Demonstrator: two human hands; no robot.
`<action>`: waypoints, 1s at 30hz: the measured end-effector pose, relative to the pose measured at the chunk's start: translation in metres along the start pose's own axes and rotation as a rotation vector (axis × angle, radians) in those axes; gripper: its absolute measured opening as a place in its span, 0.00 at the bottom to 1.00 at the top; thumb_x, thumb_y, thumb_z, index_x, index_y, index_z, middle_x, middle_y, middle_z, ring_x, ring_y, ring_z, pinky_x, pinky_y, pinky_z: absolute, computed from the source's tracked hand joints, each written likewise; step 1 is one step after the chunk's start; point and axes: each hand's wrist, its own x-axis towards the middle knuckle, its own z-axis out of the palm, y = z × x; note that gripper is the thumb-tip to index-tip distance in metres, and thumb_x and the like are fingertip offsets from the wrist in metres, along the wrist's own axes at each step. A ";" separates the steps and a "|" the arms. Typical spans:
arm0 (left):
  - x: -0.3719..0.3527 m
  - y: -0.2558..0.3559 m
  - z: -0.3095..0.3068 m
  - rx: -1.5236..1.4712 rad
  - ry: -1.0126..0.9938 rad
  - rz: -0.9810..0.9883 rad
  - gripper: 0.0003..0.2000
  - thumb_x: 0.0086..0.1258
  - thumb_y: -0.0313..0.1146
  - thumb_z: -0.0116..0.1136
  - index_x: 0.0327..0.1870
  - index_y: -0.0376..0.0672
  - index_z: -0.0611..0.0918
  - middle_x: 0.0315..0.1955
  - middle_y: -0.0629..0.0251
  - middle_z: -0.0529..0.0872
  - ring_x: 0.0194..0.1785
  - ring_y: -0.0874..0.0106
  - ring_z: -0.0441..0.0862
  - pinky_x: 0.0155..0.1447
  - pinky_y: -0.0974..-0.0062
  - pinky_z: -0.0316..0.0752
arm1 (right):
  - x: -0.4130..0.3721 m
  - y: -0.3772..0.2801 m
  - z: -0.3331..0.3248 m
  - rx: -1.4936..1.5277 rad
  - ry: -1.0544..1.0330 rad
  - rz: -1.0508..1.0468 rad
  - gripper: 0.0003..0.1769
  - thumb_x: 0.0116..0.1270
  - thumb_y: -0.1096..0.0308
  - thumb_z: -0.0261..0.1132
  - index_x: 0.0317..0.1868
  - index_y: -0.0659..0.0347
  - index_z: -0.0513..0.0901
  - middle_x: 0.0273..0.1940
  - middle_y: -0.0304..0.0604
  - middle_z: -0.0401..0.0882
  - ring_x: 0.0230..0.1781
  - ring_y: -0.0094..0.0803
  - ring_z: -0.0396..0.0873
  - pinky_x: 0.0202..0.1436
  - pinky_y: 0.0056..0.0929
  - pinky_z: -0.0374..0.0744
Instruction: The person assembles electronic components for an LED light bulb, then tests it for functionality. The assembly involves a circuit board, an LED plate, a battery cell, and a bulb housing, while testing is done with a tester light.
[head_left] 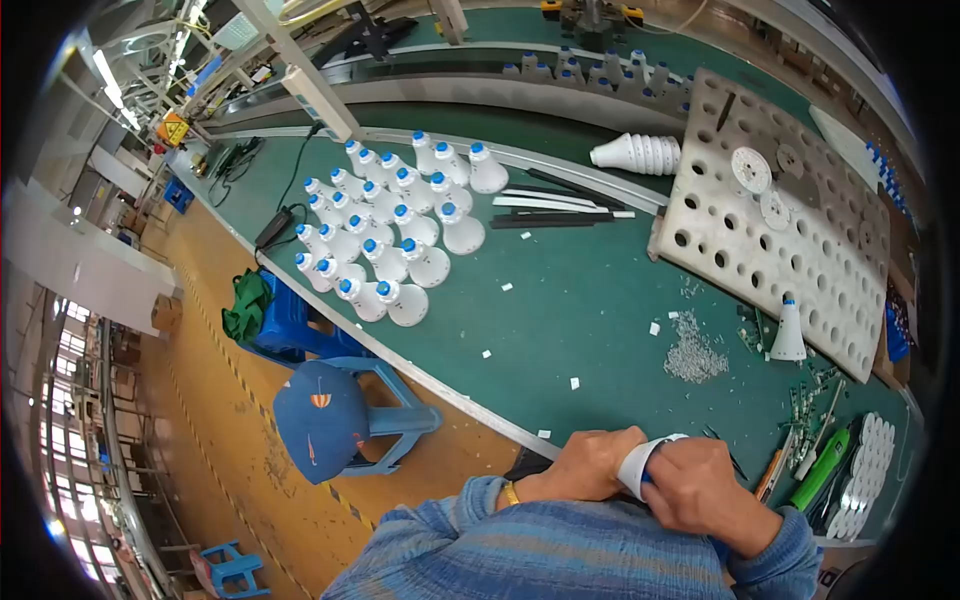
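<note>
My left hand [592,466] is closed on one side of a white cone-shaped housing [634,468], close to my body at the table's front edge. From the other side my right hand [700,484] grips it too, fingers curled in. Most of the housing is hidden by my hands. Beyond them lies a heap of small metal pins [695,350] on the green tabletop [540,320]. To the right, one white cone with a blue tip [789,332] stands upright near small circuit boards [808,405].
Several blue-tipped white cones [388,262] stand at the left. Black and white strips [560,207] and nested cones [636,154] lie behind. A perforated board [760,255] is at right, with a green-handled tool [821,467] and round white panels [862,475] nearer. A blue stool [325,420] stands left.
</note>
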 end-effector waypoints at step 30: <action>-0.004 0.012 -0.009 -0.197 -0.070 -0.133 0.27 0.42 0.33 0.79 0.42 0.39 0.75 0.30 0.60 0.84 0.32 0.67 0.85 0.35 0.73 0.78 | -0.005 -0.007 0.011 -0.001 0.103 -0.017 0.08 0.48 0.72 0.65 0.26 0.64 0.74 0.24 0.43 0.71 0.24 0.38 0.75 0.26 0.36 0.73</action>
